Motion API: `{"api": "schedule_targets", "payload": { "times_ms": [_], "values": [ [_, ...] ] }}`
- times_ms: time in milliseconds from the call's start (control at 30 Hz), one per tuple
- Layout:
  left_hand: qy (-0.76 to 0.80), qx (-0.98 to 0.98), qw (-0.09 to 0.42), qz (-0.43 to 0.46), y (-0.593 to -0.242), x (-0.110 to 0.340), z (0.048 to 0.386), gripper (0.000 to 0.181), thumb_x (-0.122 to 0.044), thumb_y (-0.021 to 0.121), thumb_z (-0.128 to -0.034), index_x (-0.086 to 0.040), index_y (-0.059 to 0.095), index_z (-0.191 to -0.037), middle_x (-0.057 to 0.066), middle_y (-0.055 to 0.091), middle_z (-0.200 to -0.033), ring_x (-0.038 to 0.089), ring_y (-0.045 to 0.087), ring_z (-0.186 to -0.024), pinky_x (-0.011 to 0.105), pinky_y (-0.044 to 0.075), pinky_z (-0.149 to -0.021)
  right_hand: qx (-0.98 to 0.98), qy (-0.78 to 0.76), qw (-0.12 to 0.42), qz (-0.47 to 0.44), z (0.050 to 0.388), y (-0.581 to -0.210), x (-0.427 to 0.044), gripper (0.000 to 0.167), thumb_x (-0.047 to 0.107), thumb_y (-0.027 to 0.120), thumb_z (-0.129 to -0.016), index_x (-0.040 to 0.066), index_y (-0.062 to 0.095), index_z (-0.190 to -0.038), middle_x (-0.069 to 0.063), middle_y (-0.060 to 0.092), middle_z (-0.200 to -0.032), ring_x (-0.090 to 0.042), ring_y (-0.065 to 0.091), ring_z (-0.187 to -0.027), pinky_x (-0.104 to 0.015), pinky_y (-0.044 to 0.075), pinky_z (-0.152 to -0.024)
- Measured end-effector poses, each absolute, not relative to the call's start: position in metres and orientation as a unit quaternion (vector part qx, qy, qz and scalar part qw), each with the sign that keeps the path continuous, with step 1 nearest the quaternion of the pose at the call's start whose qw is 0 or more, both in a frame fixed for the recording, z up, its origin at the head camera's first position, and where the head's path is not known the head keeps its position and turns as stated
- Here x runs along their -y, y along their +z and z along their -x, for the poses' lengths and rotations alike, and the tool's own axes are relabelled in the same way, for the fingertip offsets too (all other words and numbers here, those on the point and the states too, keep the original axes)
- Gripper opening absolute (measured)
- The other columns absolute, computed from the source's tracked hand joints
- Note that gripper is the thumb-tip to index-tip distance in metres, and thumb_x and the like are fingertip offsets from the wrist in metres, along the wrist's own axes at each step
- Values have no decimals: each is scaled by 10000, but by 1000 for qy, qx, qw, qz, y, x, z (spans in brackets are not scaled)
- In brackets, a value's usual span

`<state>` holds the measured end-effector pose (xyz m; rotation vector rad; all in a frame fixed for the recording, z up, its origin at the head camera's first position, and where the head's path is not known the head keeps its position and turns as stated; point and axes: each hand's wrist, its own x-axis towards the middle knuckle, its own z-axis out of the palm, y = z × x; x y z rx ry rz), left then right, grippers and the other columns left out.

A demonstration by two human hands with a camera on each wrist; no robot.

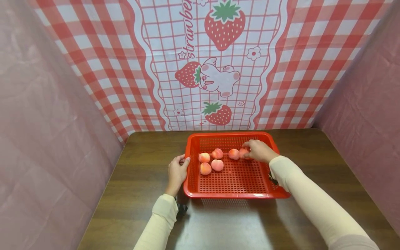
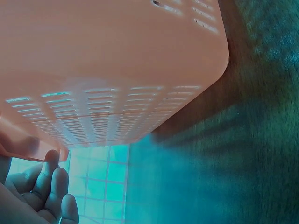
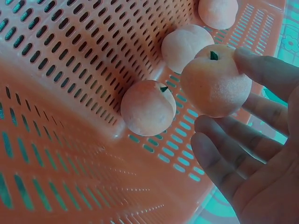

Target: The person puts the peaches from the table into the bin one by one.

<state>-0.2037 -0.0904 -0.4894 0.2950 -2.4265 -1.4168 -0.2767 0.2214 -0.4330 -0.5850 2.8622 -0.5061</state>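
A red plastic basket (image 1: 231, 195) with slotted walls stands on the table. My left hand (image 1: 177, 172) grips its left rim, thumb on top and fingers at the outer side; the left wrist view shows those fingers (image 2: 57, 184) under the rim. Inside, my right hand (image 1: 260, 151) pinches a peach (image 3: 217, 86) between thumb and fingertips, near the back right. Just left of it lies another peach (image 1: 233, 154). Several more peaches cluster at the basket's left, among them a front one (image 1: 205, 168) and a back one (image 1: 217, 153).
The brown wooden table (image 1: 140, 194) extends around the basket. A checked cloth with strawberries (image 1: 218, 114) hangs right behind it. Pink cloth walls (image 1: 56, 139) stand on both sides. A dark wrist device (image 1: 182, 209) sits under the left wrist.
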Motion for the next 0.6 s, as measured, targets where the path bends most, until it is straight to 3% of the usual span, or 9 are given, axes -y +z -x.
{"api": "schedule_targets", "payload": {
  "times_ms": [267,600],
  "values": [
    [-497,847,154,-106,-489,91,203,312,-190,677,-910,9,695,-1150,165,714,-965,285,673,-881,433,552,-833,-959,-187,119,179,275,-435,-217,428,218,744,-857,15,652,-1223,-172,676,-1158,-307,609,-1024,-499,506,-914],
    [-495,848,159,-102,-491,91,204,308,-195,678,-910,4,699,-1144,163,716,-953,285,677,-878,431,552,-830,-955,-181,139,192,277,-443,-212,414,191,736,-851,-14,652,-1202,-193,673,-1185,-347,617,-1092,-511,491,-955]
  ]
}}
